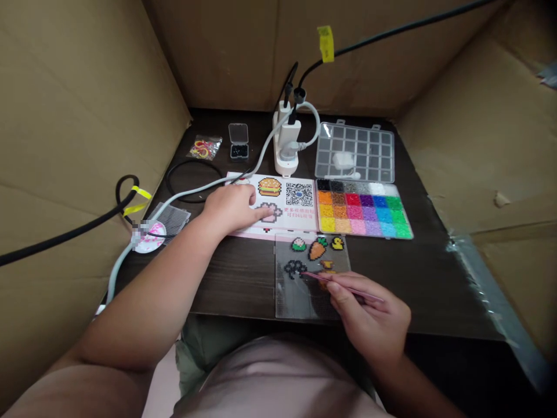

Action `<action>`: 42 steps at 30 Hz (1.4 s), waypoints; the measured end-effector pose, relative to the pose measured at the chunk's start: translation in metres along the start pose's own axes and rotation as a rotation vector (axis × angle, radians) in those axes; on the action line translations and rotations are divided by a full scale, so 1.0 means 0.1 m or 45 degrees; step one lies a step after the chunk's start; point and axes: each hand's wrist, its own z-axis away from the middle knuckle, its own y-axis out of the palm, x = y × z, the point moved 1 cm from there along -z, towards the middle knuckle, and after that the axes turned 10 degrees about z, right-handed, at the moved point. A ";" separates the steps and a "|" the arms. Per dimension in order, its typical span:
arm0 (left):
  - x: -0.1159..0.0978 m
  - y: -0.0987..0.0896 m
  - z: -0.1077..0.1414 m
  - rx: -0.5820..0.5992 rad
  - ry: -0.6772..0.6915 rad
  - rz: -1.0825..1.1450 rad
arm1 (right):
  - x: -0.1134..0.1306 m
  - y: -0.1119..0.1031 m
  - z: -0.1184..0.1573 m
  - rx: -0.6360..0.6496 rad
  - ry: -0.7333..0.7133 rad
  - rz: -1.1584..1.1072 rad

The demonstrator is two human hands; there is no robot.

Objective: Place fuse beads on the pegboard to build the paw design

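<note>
Pinching tweezers in the right hand, likely for precision at black beads on the clear board. Touching the paw picture with the loose, empty left hand, perhaps to keep place.

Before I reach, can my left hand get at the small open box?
Probably yes: the small box lies open nearby, though the pale cable crosses between it and your left hand.

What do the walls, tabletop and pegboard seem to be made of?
Walls: matte brown cardboard, judging by the creases. Tabletop: dark, low-sheen wood or wood-look laminate, given its streaky grain. Pegboard: probably clear, glossy plastic, being see-through with pale glints.
</note>
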 end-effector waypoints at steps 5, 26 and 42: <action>0.01 0.00 -0.01 0.011 -0.008 0.003 | 0.02 -0.11 0.05 -0.029 -0.004 0.011; 0.02 0.01 -0.04 0.006 -0.004 0.029 | 0.02 -0.09 0.02 0.085 -0.211 0.165; 0.01 0.01 -0.02 0.003 -0.001 0.012 | 0.04 -0.09 0.00 0.060 -0.177 0.148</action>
